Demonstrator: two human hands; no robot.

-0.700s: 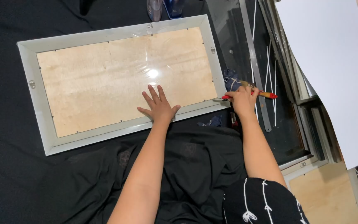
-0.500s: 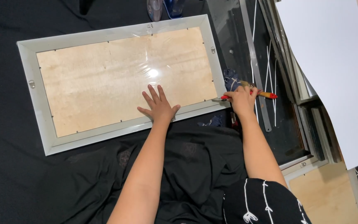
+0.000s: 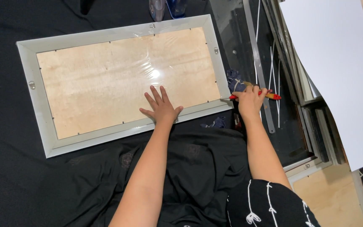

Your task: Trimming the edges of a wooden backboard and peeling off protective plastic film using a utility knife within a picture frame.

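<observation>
Frame, grey, face down on black cloth; wooden backing. Left hand flat on backing. Right hand grips red tool at frame's corner.

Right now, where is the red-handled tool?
In the head view, the red-handled tool is in the right hand, at the picture frame's right edge, beside the metal ruler.

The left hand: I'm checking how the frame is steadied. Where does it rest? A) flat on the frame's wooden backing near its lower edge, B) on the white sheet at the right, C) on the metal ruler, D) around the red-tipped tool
A: the left hand lies open, fingers spread, on the wooden backing of the frame near its lower edge.
</observation>
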